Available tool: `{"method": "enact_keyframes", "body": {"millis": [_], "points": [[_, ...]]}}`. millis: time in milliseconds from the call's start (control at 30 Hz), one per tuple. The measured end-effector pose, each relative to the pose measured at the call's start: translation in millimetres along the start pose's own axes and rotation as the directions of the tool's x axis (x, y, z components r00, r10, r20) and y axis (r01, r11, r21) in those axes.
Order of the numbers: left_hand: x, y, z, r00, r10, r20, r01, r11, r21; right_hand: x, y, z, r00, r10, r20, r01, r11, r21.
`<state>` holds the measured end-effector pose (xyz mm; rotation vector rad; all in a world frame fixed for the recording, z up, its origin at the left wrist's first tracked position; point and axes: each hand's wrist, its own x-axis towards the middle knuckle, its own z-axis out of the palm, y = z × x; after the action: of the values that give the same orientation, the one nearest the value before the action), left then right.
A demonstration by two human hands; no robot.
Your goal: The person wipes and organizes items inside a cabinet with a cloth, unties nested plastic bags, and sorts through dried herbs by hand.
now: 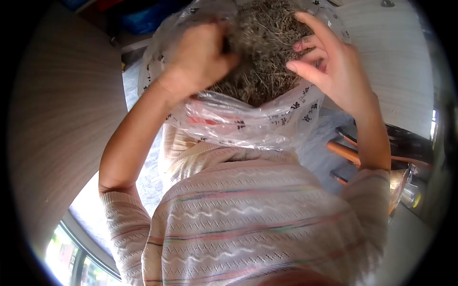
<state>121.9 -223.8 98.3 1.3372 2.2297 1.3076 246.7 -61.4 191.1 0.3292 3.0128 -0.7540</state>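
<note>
A clear plastic bag [272,119] with black printed characters stands wide at the mouth in front of my body. Dried, brownish-grey plant stalks [272,62] fill it. My left hand [198,57] is over the left side of the bag, curled and blurred by motion, with a smeared clump of the stalks at its fingers; the fingertips are hidden. On the right side, my right hand [341,66] has its thumb and fingers apart, slightly bent, beside the stalks. Nothing shows in its grasp. Something red shows through the bag's near wall.
Wood-grain panels rise on the left [67,109] and right [396,62]. A blue plastic bundle [145,19] lies at the upper left. Near my right forearm are an orange-brown wooden piece [343,152] and a clear container [410,195]. A window [64,252] is at the lower left.
</note>
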Motion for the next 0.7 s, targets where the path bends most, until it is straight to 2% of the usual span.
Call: {"method": "enact_keyframes", "body": {"millis": [33, 100, 167, 200, 267, 333, 400, 433, 500, 600, 700], "points": [[0.9, -4.2, -6.9, 0.996, -0.092, 0.016, 0.091, 0.994, 0.058, -4.4, 2.9, 0.3, 1.0, 0.003, -0.019, -0.003, 1.0, 0.007], [9.1, -32.6, -0.2, 0.998, -0.055, -0.014, 0.047, 0.935, -0.352, -13.7, 6.8, 1.8, 0.998, -0.009, -0.069, 0.011, 1.0, 0.027], [9.4, -41.9, -0.4, 0.977, -0.21, 0.025, 0.191, 0.83, -0.524, -22.2, 8.4, 4.5, 0.991, -0.035, -0.132, 0.042, 0.998, 0.052], [9.7, -43.5, -1.1, 0.958, -0.281, 0.056, 0.257, 0.757, -0.6, -24.0, 9.5, 4.1, 0.985, -0.137, -0.103, 0.134, 0.99, -0.041], [10.0, -45.8, -3.1, 0.939, -0.335, 0.075, 0.291, 0.662, -0.69, -26.9, 11.4, 3.2, 0.945, -0.326, -0.019, 0.315, 0.924, -0.216], [10.4, -42.5, -4.8, 0.931, -0.356, 0.082, 0.288, 0.578, -0.764, -31.0, 12.1, 4.0, 0.933, -0.323, 0.159, 0.355, 0.9, -0.254], [11.0, -47.4, -8.0, 0.92, -0.362, 0.152, 0.304, 0.409, -0.861, -32.1, 16.6, 8.0, 0.886, -0.334, 0.322, 0.418, 0.876, -0.242], [11.1, -49.2, -9.4, 0.914, -0.36, 0.188, 0.309, 0.318, -0.896, -31.6, 15.5, 8.1, 0.871, -0.289, 0.397, 0.402, 0.884, -0.239], [10.7, -49.4, -10.1, 0.91, -0.371, 0.183, 0.302, 0.294, -0.907, -29.8, 11.8, 8.3, 0.82, -0.193, 0.539, 0.369, 0.898, -0.239], [9.5, -49.6, -12.5, 0.897, -0.38, 0.226, 0.34, 0.266, -0.902, -25.2, 18.4, 16.0, 0.879, -0.322, 0.353, 0.401, 0.899, -0.177], [8.4, -44.1, -15.4, 0.886, -0.371, 0.28, 0.386, 0.249, -0.888, -15.5, 6.6, 23.2, 0.922, -0.386, 0.037, 0.386, 0.902, -0.191]]}}
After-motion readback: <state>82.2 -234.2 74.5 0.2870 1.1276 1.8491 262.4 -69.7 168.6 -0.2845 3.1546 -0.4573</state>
